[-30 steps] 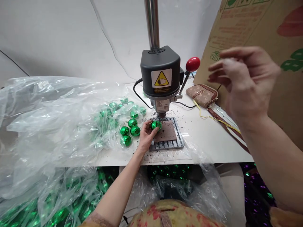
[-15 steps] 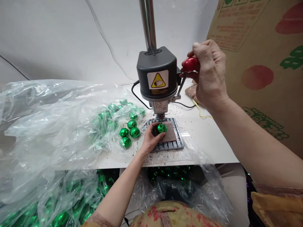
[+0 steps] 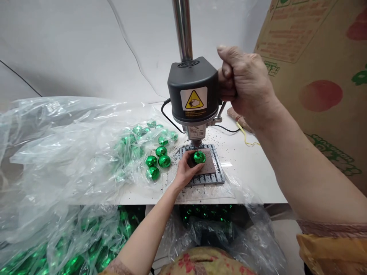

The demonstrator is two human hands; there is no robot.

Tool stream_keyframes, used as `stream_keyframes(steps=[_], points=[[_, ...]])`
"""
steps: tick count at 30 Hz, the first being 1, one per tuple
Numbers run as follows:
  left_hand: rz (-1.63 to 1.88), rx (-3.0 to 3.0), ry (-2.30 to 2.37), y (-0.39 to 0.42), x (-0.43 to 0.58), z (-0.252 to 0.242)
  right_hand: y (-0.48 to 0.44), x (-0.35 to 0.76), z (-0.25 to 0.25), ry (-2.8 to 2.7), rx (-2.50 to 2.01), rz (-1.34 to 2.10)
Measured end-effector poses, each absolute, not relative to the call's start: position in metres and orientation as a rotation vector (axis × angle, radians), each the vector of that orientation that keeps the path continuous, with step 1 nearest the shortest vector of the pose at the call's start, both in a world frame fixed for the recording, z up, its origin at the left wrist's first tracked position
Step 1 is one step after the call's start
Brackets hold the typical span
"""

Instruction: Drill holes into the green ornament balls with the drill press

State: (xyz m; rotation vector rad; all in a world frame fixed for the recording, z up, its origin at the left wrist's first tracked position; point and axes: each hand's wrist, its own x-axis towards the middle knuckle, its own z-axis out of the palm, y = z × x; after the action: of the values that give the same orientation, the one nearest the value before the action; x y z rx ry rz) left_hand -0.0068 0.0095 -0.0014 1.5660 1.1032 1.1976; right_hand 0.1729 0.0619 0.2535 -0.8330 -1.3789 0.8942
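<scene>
Green shiny ball point(image 3: 198, 157) is sitting on the brown pad point(image 3: 208, 165) under the bit of the black bench drill point(image 3: 193, 89), and my left grip point(image 3: 186, 173) is pinching it there. My right grip point(image 3: 243, 84) is clenching the top of the metal feed lever point(image 3: 221, 110). I judge I am doing best by keeping the ball centred, fingertips low, and feeding slowly. Half a second ago the lever's red knob was showing; now my fist is covering it, closer against the drill head.
</scene>
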Motion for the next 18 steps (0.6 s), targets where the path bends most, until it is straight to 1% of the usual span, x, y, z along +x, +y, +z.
stream_keyframes(steps=[2, 8, 12, 18], points=[[1.209, 1.557, 1.097, 0.009, -0.006, -0.001, 0.053, 0.171, 0.252, -1.269, -0.774, 0.983], [1.228, 1.602, 1.099, 0.007, -0.005, 0.001, 0.023, 0.168, 0.227, -1.298, -0.497, 0.735], [1.235, 1.623, 1.104, 0.007, -0.005, 0.003, 0.006, 0.165, 0.210, -1.322, -0.473, 0.546], [1.245, 1.646, 1.105, 0.007, -0.006, 0.004, 0.000, 0.159, 0.199, -1.293, -0.467, 0.438]])
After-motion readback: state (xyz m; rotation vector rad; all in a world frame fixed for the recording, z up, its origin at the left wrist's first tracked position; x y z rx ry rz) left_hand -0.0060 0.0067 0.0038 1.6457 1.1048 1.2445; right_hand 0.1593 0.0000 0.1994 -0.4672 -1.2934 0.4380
